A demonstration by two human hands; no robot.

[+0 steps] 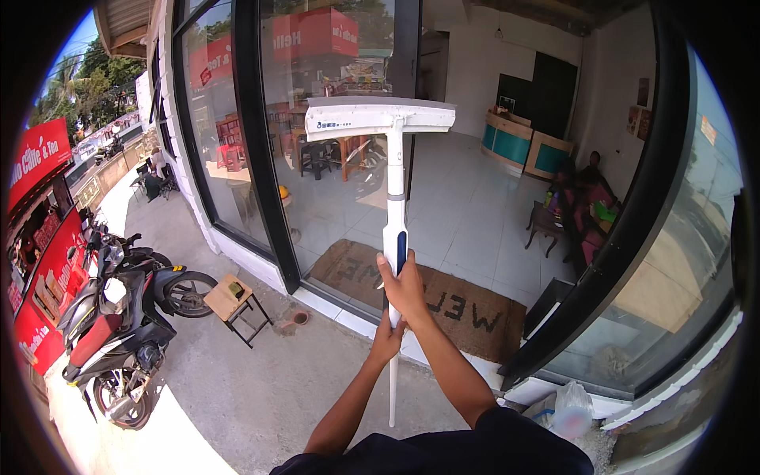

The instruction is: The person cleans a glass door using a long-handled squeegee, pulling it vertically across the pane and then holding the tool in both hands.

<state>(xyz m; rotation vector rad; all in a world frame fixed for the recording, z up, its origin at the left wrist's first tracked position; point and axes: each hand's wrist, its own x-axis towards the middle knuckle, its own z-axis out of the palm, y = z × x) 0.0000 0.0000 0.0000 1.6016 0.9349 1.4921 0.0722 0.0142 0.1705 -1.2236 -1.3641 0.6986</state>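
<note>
A white long-handled window squeegee [395, 176] stands almost upright in front of me, with its wide head [348, 119] at the top, level with a glass panel [317, 71]. Whether its blade touches the glass I cannot tell. My right hand [404, 286] is wrapped around the handle, just below a dark blue inset. Lower down and close beneath it, my left hand [385, 342] grips the same handle. The thin end of the pole [393, 396] hangs down between my forearms.
A brown doormat [348, 265] lies at the doorway. To the left stand a small wooden stool [229, 294] with a sponge-like block [237, 290] on it and a parked motorcycle [131, 317]. Inside are a person seated at right [594, 170] and a counter [507, 138]. A plastic bag [571, 410] sits low right.
</note>
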